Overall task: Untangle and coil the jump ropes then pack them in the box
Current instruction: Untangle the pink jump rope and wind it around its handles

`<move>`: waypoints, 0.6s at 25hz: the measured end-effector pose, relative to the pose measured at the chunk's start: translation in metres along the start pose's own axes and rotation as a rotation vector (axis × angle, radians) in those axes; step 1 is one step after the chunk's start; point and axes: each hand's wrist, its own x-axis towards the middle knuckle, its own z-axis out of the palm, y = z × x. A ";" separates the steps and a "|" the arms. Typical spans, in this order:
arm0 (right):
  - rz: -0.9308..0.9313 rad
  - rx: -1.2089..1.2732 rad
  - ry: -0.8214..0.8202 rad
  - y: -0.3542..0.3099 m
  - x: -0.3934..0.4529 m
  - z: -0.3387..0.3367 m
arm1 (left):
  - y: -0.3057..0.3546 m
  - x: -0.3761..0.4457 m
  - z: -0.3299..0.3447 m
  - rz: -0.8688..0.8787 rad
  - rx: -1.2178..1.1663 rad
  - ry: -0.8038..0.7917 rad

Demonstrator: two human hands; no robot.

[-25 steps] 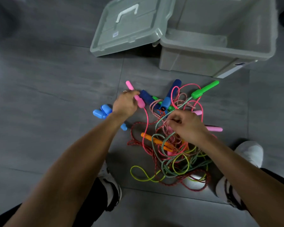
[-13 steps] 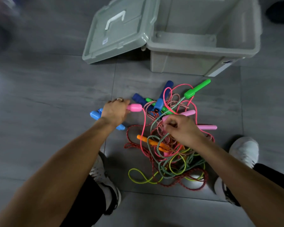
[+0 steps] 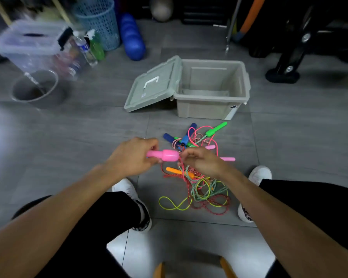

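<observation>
A tangle of jump ropes [image 3: 201, 189] lies on the grey floor between my feet, with green [image 3: 216, 129], dark blue [image 3: 189, 135], orange [image 3: 177, 171] and pink handles sticking out. My left hand [image 3: 133, 157] grips a bright pink handle [image 3: 167, 155], held level above the pile. My right hand [image 3: 201, 160] pinches the pink cord right at that handle's end. The grey box [image 3: 213, 109] stands beyond the pile with nothing inside, its lid [image 3: 151, 87] leaning open on the left.
A clear lidded bin [image 3: 30, 45], a metal bowl [image 3: 35, 89], bottles [image 3: 88, 49], a blue mesh basket [image 3: 97, 21] and a blue roller [image 3: 132, 37] stand at the back left. Black equipment legs [image 3: 283, 71] are at the back right. My white shoes [image 3: 257, 175] flank the pile.
My left hand lifted the pink handle and brought it toward the middle. My right hand left the braided cords and took the pink cord at the handle. The view tilted up.
</observation>
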 end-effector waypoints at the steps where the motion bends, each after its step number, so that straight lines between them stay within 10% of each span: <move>1: -0.032 0.031 0.012 -0.005 -0.011 -0.001 | 0.007 -0.013 -0.007 -0.044 -0.121 0.013; 10: -0.096 -0.052 0.222 -0.041 -0.069 -0.016 | 0.053 -0.030 -0.025 -0.482 -1.623 0.259; 15: -0.114 -0.396 0.308 -0.054 -0.092 -0.026 | 0.057 -0.004 -0.020 -0.680 -1.668 0.246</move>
